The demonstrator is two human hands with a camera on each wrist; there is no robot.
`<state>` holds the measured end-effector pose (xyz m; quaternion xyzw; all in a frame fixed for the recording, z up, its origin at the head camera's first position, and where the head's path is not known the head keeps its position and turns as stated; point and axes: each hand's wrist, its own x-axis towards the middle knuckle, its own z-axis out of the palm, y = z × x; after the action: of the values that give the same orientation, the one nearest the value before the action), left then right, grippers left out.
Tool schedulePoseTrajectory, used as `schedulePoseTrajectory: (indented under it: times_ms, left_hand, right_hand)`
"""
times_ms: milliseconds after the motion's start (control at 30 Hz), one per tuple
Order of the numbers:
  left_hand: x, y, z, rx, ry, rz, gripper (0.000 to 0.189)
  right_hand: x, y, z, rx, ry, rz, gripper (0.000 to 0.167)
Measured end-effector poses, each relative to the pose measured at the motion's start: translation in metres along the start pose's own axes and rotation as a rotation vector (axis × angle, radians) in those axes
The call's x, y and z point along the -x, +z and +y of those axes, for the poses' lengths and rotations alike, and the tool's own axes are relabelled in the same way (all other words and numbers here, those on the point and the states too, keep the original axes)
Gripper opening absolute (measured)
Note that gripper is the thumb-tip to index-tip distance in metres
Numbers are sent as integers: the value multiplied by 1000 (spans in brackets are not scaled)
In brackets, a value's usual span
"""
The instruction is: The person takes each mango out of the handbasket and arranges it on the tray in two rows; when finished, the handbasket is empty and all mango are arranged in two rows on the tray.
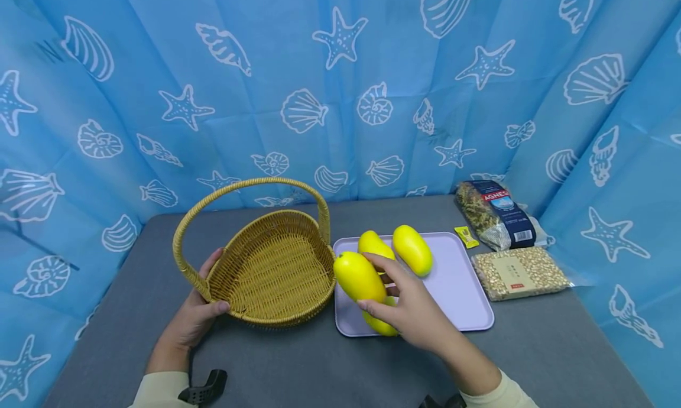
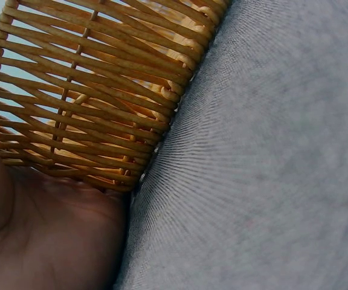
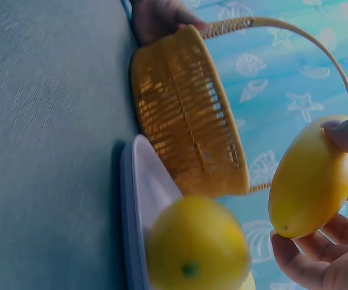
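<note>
My left hand (image 1: 199, 316) holds the left side of a wicker basket (image 1: 276, 278), thumb over its rim near the foot of the tall handle. In the left wrist view the palm (image 2: 53, 235) lies against the woven wall. Nothing lies inside the basket. My right hand (image 1: 412, 304) grips a yellow mango (image 1: 359, 276) between thumb and fingers, raised above the left part of a pale purple tray (image 1: 457, 313). Three more mangoes are on the tray: one (image 1: 414, 250) at the back, one (image 1: 375, 244) partly behind the held mango, one (image 1: 380, 320) partly covered by my hand.
Right of the tray lie a bag of grains or beans (image 1: 524, 272), a dark-labelled pasta bag (image 1: 497, 213) and a small yellow packet (image 1: 466, 237). The grey table (image 1: 287, 366) ends at a blue curtain (image 1: 340, 100) printed with shells and starfish.
</note>
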<state>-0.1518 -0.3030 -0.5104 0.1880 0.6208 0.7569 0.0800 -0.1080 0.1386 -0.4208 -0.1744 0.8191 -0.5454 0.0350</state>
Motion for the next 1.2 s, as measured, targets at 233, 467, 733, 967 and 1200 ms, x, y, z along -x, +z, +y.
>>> schedulePoseTrajectory:
  times_ms: [233,467,733,967,1200]
  left_hand:
    - [0,-1,-1,7,14,-5,107]
    - [0,-3,-4,12,10,-4,108]
    - [0,-3,-4,19,-2,2,107]
    - [0,-3,-4,22,6,-19,105]
    - [-1,-6,-6,44,27,-40,103]
  right_hand:
    - [14,-19,7,61,18,72,72]
    - [24,-34,13,88,56,118,73]
    - [33,-46,26,176,123,141,76]
    - [42,-53,40,275,188,131,76]
    - [48,-55,55,418,254,62,76]
